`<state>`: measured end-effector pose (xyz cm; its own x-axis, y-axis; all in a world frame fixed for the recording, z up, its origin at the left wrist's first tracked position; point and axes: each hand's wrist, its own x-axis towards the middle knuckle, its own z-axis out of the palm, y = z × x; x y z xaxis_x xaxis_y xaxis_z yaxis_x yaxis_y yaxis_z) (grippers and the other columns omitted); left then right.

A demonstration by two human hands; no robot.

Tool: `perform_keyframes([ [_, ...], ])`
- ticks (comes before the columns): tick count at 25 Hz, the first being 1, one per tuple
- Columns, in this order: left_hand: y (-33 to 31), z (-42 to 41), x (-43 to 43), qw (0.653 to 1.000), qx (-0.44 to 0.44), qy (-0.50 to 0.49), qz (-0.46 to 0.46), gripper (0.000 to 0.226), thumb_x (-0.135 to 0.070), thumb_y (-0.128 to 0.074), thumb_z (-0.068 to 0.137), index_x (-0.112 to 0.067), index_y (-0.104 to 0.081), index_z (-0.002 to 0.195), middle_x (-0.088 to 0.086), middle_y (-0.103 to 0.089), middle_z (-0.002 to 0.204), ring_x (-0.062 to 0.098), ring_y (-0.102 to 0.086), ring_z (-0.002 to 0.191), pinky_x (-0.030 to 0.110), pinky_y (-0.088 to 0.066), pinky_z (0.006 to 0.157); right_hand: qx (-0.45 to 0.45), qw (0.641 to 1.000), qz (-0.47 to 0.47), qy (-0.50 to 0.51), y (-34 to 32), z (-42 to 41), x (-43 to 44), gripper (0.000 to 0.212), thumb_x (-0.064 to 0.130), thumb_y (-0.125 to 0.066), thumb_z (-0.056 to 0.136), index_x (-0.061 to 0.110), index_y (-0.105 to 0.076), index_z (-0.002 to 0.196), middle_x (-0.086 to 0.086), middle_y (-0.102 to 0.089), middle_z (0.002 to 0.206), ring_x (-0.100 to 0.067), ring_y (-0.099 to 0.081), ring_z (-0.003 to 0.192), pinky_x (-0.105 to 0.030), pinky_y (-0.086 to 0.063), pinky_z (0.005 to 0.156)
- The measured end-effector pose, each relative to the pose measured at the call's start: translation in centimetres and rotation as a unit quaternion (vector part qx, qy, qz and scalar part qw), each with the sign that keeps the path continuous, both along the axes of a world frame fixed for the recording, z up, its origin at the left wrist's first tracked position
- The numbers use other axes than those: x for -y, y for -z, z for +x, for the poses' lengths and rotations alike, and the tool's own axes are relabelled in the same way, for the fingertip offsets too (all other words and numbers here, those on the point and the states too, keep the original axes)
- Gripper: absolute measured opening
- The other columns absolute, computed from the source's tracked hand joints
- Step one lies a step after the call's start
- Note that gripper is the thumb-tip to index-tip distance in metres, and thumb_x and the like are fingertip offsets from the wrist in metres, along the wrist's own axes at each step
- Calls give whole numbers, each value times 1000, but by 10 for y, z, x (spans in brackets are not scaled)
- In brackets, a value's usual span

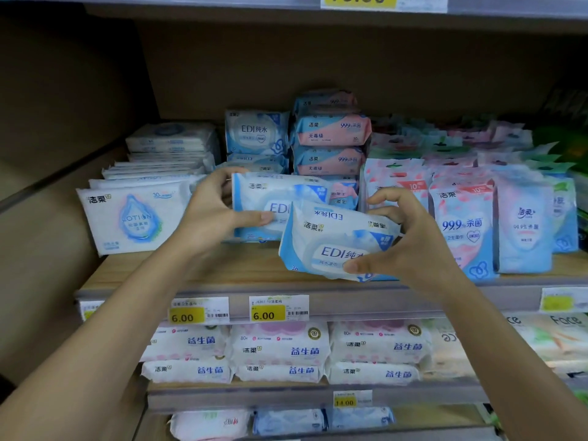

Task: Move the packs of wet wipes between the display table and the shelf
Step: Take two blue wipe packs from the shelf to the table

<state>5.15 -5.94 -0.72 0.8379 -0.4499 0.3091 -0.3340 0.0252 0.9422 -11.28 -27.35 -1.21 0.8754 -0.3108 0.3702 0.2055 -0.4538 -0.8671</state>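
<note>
Soft plastic film on the tilted pack [334, 240], smooth with a faint sheen and a few crinkles, and the upright blue pack [254, 198] behind it wears the same slick wrap. The shelf board [206, 268] shows a matt, wood-grain face, its front rail [397, 300] a glossy clear plastic strip over paper price labels [278, 308]. The back panel [318, 58] looks flat, matt brown.

Left arm [105, 313] and right arm [509, 329] both stretch up and forward. Left hand [213, 214], left of the tilted pack [331, 240], pinches the upright pack [257, 195] behind it between thumb and curled fingers; right hand [413, 240] grips the tilted pack's right end, thumb underneath, fingers arched.
</note>
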Motion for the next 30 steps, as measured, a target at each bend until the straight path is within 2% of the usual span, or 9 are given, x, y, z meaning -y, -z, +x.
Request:
perform_keyframes([
  [4, 18, 1, -57, 998, -17, -37, -51, 84, -33, -92, 27, -24, -58, 104, -3, -71, 96, 14, -68, 92, 29, -59, 76, -6, 1000, 5, 15, 5, 3, -1, 68, 3, -91, 42, 29, -52, 92, 2, -62, 98, -1, -66, 70, -17, -52, 51],
  [7, 31, 3, -86, 998, -34, -31, -36, 96, -46, -94, 20, -24, -59, 105, 0, -70, 100, 16, -69, 94, 30, -59, 74, -21, 999, -23, 34, 10, 13, -12, 63, 12, -93, 43, 32, -55, 89, 9, -62, 91, -9, -62, 71, -29, -57, 59],
  [10, 41, 3, -95, 998, -65, -10, -19, 100, -42, -95, 23, -19, -57, 112, 4, -69, 108, 16, -68, 99, 27, -58, 73, -24, 999, -21, 42, 19, 20, -20, 70, 8, -92, 45, 31, -53, 98, 16, -59, 92, -5, -61, 75, -25, -56, 64],
  [13, 43, 2, -95, 998, -55, 12, 42, 88, -33, -89, 40, -18, -57, 121, 3, -69, 114, 17, -65, 106, 32, -56, 85, -25, 999, 35, 26, 29, 23, -25, 79, 0, -89, 49, 27, -48, 111, 9, -60, 102, -17, -65, 88, -35, -58, 71],
  [17, 43, -1, -93, 994, -79, 24, 77, 79, -40, -87, 41, -19, -64, 114, -3, -72, 109, 15, -67, 103, 30, -55, 87, -50, 994, 92, 23, 34, 21, -26, 61, -1, -87, 53, 26, -54, 98, 5, -68, 94, -4, -68, 77, -24, -58, 63],
  [19, 40, -4, -94, 995, -74, 13, 60, 79, -41, -92, 37, -20, -66, 109, -2, -72, 108, 14, -68, 101, 28, -57, 82, -53, 994, 94, 25, 32, 21, -29, 56, 0, -88, 50, 21, -58, 93, 7, -71, 86, -3, -69, 72, -19, -55, 58],
  [24, 19, -26, -121, 997, -62, -27, -35, 84, -43, -93, 31, -15, -67, 106, 3, -72, 108, 18, -69, 99, 23, -57, 73, 16, 985, 171, 20, 11, 15, -45, 56, 4, -84, 45, 13, -62, 96, 9, -75, 78, -6, -71, 74, -20, -56, 57],
  [28, 12, -76, -159, 995, -42, -67, -65, 58, -25, -84, 46, -16, -68, 101, -1, -75, 98, 15, -71, 90, 23, -57, 68, 32, 977, 207, -42, -2, 8, -63, 58, 16, -84, 37, 18, -63, 91, 7, -76, 83, -14, -73, 78, -26, -58, 59],
  [30, 22, -111, -182, 990, -35, -123, -55, 55, -34, -87, 44, -20, -73, 96, -3, -75, 96, 16, -71, 89, 29, -57, 69, 16, 975, 206, -78, 6, 3, -77, 63, 21, -83, 32, 18, -63, 91, 9, -75, 82, -11, -72, 77, -24, -57, 59],
])
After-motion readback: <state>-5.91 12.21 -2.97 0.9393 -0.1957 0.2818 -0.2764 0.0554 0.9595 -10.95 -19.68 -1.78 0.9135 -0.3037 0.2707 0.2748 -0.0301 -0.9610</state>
